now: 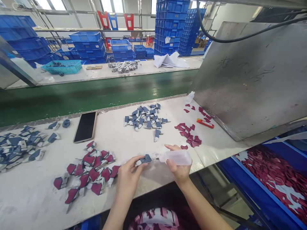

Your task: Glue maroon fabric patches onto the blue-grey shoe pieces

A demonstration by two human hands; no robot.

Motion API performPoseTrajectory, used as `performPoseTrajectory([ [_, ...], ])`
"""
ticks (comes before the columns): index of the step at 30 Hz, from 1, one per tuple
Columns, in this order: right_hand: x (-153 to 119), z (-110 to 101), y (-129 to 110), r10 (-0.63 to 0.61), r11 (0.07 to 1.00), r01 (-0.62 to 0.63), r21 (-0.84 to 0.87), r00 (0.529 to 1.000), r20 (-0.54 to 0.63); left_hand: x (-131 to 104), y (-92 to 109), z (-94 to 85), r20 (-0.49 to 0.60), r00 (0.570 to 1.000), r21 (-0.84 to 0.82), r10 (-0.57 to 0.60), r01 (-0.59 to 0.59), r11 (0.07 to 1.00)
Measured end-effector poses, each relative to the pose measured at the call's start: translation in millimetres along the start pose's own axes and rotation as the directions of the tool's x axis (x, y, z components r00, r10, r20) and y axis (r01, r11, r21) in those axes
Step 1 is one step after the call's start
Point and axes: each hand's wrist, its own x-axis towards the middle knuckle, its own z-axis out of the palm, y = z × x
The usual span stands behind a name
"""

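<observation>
My left hand point(131, 169) pinches a small dark blue-grey and white part point(144, 159) above the table near its front edge. My right hand point(178, 166) is wrapped round a translucent white bottle point(177, 157), held sideways. Its thin tip points left and meets or nearly meets the part. Left of my left hand lie parts with maroon faces point(93, 174). Beyond my hands is a pile of blue-grey parts point(145, 117). Loose maroon pieces point(189, 135) lie to the right, beside a red and yellow tube point(205, 123).
A phone point(85, 127) lies at the left centre, beside more blue-grey parts point(21, 143). A metal panel point(254, 76) stands at the right, above a blue bin point(266, 188) of maroon pieces. A green belt point(107, 91) runs behind the table.
</observation>
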Motion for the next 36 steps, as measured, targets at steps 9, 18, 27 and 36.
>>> performPoseTrajectory([
  [9, -1, 15, 0, 0.084, 0.992, -0.083, -0.098, 0.996, 0.001, 2, -16, 8.5, -0.046, 0.979, 0.203, 0.196, -0.183, 0.962],
  [18, 3, 17, -2, 0.029, 0.983, -0.025, -0.181, 0.999, 0.023, 2, -20, 8.4, -0.019, 0.970, 0.235, 0.243, -0.232, 0.944],
  [27, 4, 17, 0, 0.024, 0.979, -0.021, -0.200, 1.000, 0.009, 2, -25, 8.7, -0.023, 0.958, 0.258, 0.286, -0.271, 0.927],
  [36, 3, 17, 1, -0.003, 0.978, -0.003, -0.211, 1.000, -0.029, 3, -25, 9.8, -0.038, 0.953, 0.280, 0.302, -0.280, 0.918],
])
